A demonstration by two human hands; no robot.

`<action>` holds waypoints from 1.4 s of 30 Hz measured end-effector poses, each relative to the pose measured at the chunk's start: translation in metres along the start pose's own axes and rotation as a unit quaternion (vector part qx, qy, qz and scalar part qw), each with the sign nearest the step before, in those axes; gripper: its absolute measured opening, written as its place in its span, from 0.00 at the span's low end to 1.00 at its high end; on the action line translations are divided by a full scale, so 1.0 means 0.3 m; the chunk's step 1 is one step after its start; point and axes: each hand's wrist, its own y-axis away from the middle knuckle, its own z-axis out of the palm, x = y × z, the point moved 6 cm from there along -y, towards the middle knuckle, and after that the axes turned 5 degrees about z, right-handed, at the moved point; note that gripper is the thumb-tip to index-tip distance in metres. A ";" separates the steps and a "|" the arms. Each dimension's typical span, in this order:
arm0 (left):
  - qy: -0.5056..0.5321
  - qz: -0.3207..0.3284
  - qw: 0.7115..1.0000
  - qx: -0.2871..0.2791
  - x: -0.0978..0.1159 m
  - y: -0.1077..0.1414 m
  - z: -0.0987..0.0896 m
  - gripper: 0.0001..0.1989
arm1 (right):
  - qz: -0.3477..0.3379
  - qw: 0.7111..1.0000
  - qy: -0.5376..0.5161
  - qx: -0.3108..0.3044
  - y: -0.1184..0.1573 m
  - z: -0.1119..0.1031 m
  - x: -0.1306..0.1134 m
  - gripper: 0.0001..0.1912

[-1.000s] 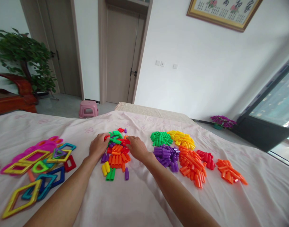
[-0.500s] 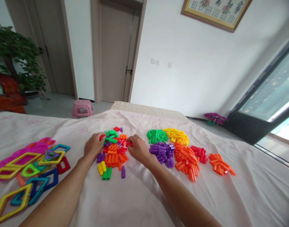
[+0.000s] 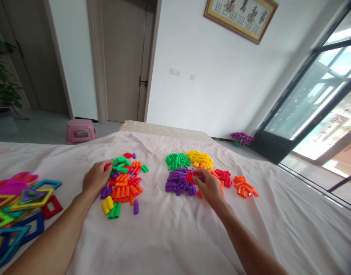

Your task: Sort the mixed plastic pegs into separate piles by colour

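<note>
My right hand pinches a red plastic building piece above the edge of the purple pile. Under and behind that hand lie orange pieces, partly hidden. My left hand rests at the left side of a mixed pile of green, orange, red, purple and yellow pieces, its fingers closed on a red piece. Beyond the right hand are a green pile, a yellow pile, a small red pile and a separate orange pile.
Magnetic frame tiles and a pink plate-like piece lie at the left on the pale tablecloth. A pink stool stands on the floor past the table, and a flower pot is at the right.
My right hand has moved right from the mixed pile to the purple pile, carrying a red piece. A green pair now shows at the mixed pile's right edge. The view has turned right.
</note>
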 end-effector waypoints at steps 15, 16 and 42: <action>-0.004 -0.009 1.000 -0.009 -0.009 -0.004 0.007 0.23 | 0.098 0.966 0.237 -0.034 -0.071 -0.233 0.236 0.10; -0.004 -0.010 1.000 -0.009 -0.010 -0.004 0.007 0.23 | 0.100 0.962 0.251 -0.040 -0.068 -0.228 0.232 0.10; 0.001 -0.005 1.000 -0.002 -0.004 -0.001 0.003 0.21 | -0.084 0.954 0.246 -0.150 0.109 0.088 -0.110 0.10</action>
